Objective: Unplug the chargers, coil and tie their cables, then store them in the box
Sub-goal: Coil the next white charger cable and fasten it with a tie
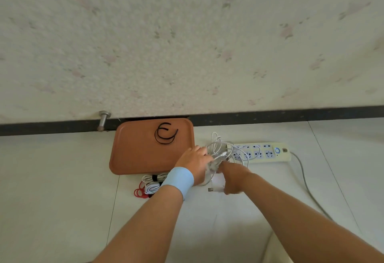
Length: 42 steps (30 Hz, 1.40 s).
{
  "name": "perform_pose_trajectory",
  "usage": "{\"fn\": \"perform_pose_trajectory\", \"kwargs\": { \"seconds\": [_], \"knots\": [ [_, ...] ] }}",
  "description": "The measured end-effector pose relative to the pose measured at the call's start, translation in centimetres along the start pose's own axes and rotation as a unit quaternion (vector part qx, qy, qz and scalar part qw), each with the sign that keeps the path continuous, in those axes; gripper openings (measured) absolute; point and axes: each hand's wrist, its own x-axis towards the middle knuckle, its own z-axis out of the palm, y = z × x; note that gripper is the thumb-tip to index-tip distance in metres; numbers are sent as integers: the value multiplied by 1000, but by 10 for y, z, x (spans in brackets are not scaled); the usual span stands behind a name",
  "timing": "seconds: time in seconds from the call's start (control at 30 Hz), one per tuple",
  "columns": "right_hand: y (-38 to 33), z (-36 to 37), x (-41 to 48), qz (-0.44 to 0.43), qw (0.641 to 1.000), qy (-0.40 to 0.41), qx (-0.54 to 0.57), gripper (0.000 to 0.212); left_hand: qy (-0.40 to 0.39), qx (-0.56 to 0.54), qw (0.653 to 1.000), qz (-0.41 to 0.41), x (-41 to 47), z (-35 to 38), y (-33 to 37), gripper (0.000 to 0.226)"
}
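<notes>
**Both hands on a loose white cable**

Black ties (165, 136) lie on the orange tray (116, 158), with tied coils (152, 183) at its near edge. The left hand (195, 161) grips the tangled white cable (220, 148), whose loops bunch just past its fingers. The right hand (232, 177) curls round the cable's lower end. A power strip (280, 156) lies just beyond on the floor.

The fingertips of the left hand (194, 160) vanish into the white cable tangle (220, 148), which also covers the end of the power strip (268, 153) beyond the right hand (232, 177). The left wrist partly hides the tied cable bundles (152, 184).
</notes>
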Motion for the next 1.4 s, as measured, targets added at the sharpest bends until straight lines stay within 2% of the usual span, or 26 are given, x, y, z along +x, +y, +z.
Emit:
{"fn": "perform_pose_trajectory", "kwargs": {
  "seconds": [0.07,0.13,0.3,0.4,0.5,0.6,0.67,0.8,0.87,0.93,0.97,1.0,1.07,1.1,1.13,1.17,1.2,1.27,1.33,1.4],
  "knots": [
    [3,-23,-11,-4,998,-13,64,76,-26,-11,1000,-6,-3,-6,3,61],
    [4,-48,-24,-16,991,-27,130,63,-47,-35,998,-18,-8,-16,7,69],
    [4,-102,-53,-11,959,-14,282,40,-26,-148,987,-54,-25,-56,20,70],
    [-3,-127,-78,-14,931,32,363,31,49,-246,965,-80,-34,-88,23,49],
    [-11,-152,-105,-29,910,66,408,44,97,-275,954,-72,-44,-128,26,30],
    [-21,-179,-134,-55,906,127,400,42,143,-310,937,-71,-59,-162,29,28],
    [-27,-198,-152,-73,915,161,363,49,168,-335,923,-85,-72,-183,30,27],
    [-29,-225,-183,-54,946,241,209,69,190,-348,913,-94,-96,-225,28,16],
    [-30,-237,-198,-17,950,268,160,60,197,-385,897,-90,-109,-245,27,19],
    [-35,-248,-211,41,943,285,164,42,200,-431,877,-77,-120,-261,29,20],
    [-39,-253,-216,68,930,290,216,38,204,-445,869,-73,-124,-268,32,20],
    [-45,-257,-222,82,900,276,329,38,215,-444,867,-71,-127,-273,34,19],
    [-54,-263,-231,58,774,181,604,48,244,-416,873,-72,-134,-280,39,17],
    [-58,-266,-234,29,706,127,696,56,251,-404,877,-68,-137,-282,43,17],
    [-61,-268,-235,1,654,94,751,62,249,-388,886,-59,-140,-284,47,18],
    [-64,-269,-234,-16,623,80,778,63,235,-359,902,-50,-142,-287,51,18],
    [-65,-271,-232,-24,613,79,786,55,210,-321,923,-41,-143,-290,55,19],
    [-69,-274,-232,-19,641,67,764,35,129,-271,954,-26,-145,-295,61,30],
    [-69,-275,-232,-13,680,64,731,38,36,-286,957,-10,-151,-301,62,45],
    [-72,-278,-239,-26,723,91,684,34,-3,-301,953,2,-159,-310,56,41]
  ]
}}
